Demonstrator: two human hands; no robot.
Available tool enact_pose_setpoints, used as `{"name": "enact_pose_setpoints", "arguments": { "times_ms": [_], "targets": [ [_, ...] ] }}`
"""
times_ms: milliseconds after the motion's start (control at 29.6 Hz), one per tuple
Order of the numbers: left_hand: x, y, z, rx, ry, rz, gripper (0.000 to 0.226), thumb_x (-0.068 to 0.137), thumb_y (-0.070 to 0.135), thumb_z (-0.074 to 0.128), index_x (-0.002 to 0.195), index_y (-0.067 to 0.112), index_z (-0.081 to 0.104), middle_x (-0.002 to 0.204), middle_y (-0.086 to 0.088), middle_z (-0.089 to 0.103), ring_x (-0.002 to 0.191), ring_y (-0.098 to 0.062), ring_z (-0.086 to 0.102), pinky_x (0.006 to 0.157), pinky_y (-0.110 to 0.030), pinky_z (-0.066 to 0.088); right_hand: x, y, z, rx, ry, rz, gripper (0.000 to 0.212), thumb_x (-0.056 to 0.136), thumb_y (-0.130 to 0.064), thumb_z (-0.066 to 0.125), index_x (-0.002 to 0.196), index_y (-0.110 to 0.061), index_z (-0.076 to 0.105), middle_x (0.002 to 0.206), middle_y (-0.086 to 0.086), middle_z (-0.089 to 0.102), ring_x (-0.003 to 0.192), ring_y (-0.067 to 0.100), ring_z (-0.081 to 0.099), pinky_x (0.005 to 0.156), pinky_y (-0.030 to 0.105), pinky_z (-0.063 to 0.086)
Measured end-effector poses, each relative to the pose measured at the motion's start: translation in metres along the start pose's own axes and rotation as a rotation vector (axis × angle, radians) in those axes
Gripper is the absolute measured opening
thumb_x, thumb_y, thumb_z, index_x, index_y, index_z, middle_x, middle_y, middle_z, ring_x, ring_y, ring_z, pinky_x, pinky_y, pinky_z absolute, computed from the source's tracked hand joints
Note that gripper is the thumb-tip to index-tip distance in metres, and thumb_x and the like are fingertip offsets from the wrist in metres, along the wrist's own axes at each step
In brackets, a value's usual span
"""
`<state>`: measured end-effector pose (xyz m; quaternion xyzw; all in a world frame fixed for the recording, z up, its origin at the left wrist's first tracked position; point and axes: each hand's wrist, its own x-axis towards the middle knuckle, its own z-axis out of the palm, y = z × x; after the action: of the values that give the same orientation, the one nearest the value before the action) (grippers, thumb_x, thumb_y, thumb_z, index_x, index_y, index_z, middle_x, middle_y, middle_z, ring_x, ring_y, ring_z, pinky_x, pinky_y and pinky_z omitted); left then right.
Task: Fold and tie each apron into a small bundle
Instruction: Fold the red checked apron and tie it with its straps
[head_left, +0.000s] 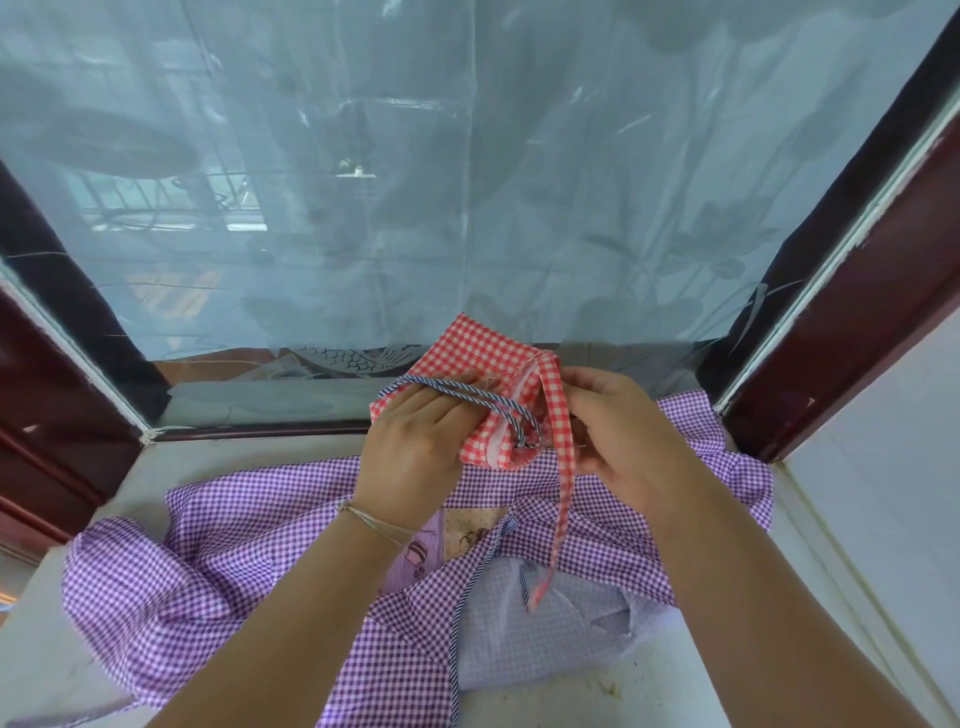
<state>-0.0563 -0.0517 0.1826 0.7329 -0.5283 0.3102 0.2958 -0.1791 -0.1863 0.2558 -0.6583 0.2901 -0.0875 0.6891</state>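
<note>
The left hand (415, 441) clamps the folded red apron (483, 374), fingers curled over it. The right hand (618, 431) pinches its red tie (558, 467), partly wrapped; the knot is judged unfinished. Below both hands, the purple apron (249, 540) lies unfolded.

There is one view only, from a wide-angle camera worn on the person's head. It looks forward and steeply down, close over the pale surface (545, 696), so both forearms reach in from the bottom edge. It faces a window (363, 182) straight ahead, whose dark red frame (857, 338) bends outward at both sides from the lens. The surface fills the lower half, the window the upper half.
</note>
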Motion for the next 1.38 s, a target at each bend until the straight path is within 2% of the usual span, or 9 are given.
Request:
{"name": "enact_pose_setpoints", "arguments": {
  "times_ms": [101, 203, 338, 506, 675, 912, 1114, 1249, 1384],
  "targets": [
    [0.002, 0.001, -0.002, -0.07, 0.018, -0.068, 0.011, 0.081, 0.01, 0.061, 0.078, 0.006, 0.07, 0.077, -0.005, 0.071, 0.076, -0.017, 0.06, 0.073, -0.027, 0.046, -0.004, -0.002, -0.003, -0.168, -0.105, -0.05, 0.024, 0.098, -0.028, 0.052, 0.107, -0.011, 0.065, 0.056, 0.003, 0.05, 0.041, 0.011, 0.036, 0.038, 0.022, 0.027],
    [0.004, 0.002, -0.006, -0.198, 0.014, -0.172, 0.02, 0.081, 0.019, 0.055, 0.069, 0.005, 0.065, 0.066, -0.003, 0.064, 0.068, -0.012, 0.049, 0.063, -0.014, 0.038, -0.008, -0.007, -0.002, -0.411, -0.144, -0.121, 0.018, 0.098, -0.022, 0.052, 0.111, -0.017, 0.063, 0.051, -0.014, 0.056, 0.04, 0.002, 0.046, 0.047, 0.018, 0.042],
    [0.004, 0.007, -0.012, -0.367, 0.047, -0.254, 0.017, 0.077, 0.012, 0.061, 0.062, 0.003, 0.058, 0.062, 0.022, 0.041, 0.059, 0.003, 0.039, 0.057, 0.003, 0.032, -0.014, -0.011, -0.004, -0.755, 0.013, -0.309, 0.031, 0.091, -0.038, 0.06, 0.12, -0.027, 0.058, 0.104, -0.016, 0.068, 0.09, 0.003, 0.065, 0.087, 0.03, 0.054],
    [-0.002, 0.009, -0.014, -0.52, 0.003, -0.442, 0.017, 0.077, 0.019, 0.063, 0.062, 0.012, 0.058, 0.049, 0.021, 0.047, 0.052, 0.007, 0.046, 0.05, -0.004, 0.035, -0.029, -0.017, -0.005, -0.894, 0.003, -0.475, 0.026, 0.087, -0.046, 0.059, 0.11, -0.035, 0.062, 0.087, -0.02, 0.067, 0.076, -0.003, 0.062, 0.076, 0.027, 0.055],
    [0.0, 0.014, -0.015, -0.655, -0.024, -0.648, 0.04, 0.076, -0.008, 0.071, 0.058, 0.024, 0.055, 0.055, 0.022, 0.061, 0.053, 0.004, 0.05, 0.051, -0.009, 0.04, -0.036, -0.014, -0.008, -0.972, 0.027, -0.644, 0.022, 0.09, -0.04, 0.058, 0.11, -0.037, 0.066, 0.075, -0.018, 0.066, 0.067, -0.001, 0.06, 0.063, 0.024, 0.051],
    [0.004, 0.018, -0.018, -0.681, -0.015, -0.623, 0.043, 0.075, -0.011, 0.071, 0.063, 0.027, 0.057, 0.055, 0.025, 0.061, 0.054, 0.008, 0.053, 0.054, -0.005, 0.04, -0.038, -0.002, -0.011, -1.019, 0.094, -0.827, 0.022, 0.094, -0.038, 0.051, 0.106, -0.031, 0.068, 0.096, -0.017, 0.069, 0.083, 0.002, 0.061, 0.068, 0.026, 0.055],
    [0.006, 0.01, -0.018, -0.656, -0.057, -0.437, 0.008, 0.075, 0.002, 0.069, 0.08, -0.004, 0.069, 0.08, -0.012, 0.067, 0.075, -0.02, 0.061, 0.069, -0.022, 0.051, -0.035, -0.005, -0.018, -1.116, 0.294, -1.049, 0.027, 0.089, -0.04, 0.053, 0.091, -0.019, 0.071, 0.092, -0.002, 0.053, 0.085, 0.012, 0.047, 0.074, 0.022, 0.04],
    [0.012, 0.009, -0.025, -0.638, -0.096, -0.319, 0.006, 0.075, 0.016, 0.069, 0.078, 0.017, 0.064, 0.074, 0.021, 0.061, 0.073, 0.002, 0.058, 0.068, -0.009, 0.045, -0.031, -0.019, -0.023, -1.297, 0.317, -0.971, 0.029, 0.082, -0.04, 0.059, 0.101, -0.019, 0.067, 0.124, 0.008, 0.051, 0.11, 0.025, 0.049, 0.087, 0.035, 0.046],
    [0.011, 0.01, -0.028, -0.649, -0.126, -0.353, 0.017, 0.076, 0.032, 0.061, 0.09, 0.024, 0.064, 0.081, 0.026, 0.066, 0.073, 0.003, 0.059, 0.07, -0.009, 0.046, -0.03, -0.031, -0.024, -1.451, 0.157, -0.811, 0.035, 0.083, -0.051, 0.053, 0.095, -0.021, 0.064, 0.136, 0.005, 0.043, 0.121, 0.026, 0.044, 0.089, 0.044, 0.048]
  ]
}}
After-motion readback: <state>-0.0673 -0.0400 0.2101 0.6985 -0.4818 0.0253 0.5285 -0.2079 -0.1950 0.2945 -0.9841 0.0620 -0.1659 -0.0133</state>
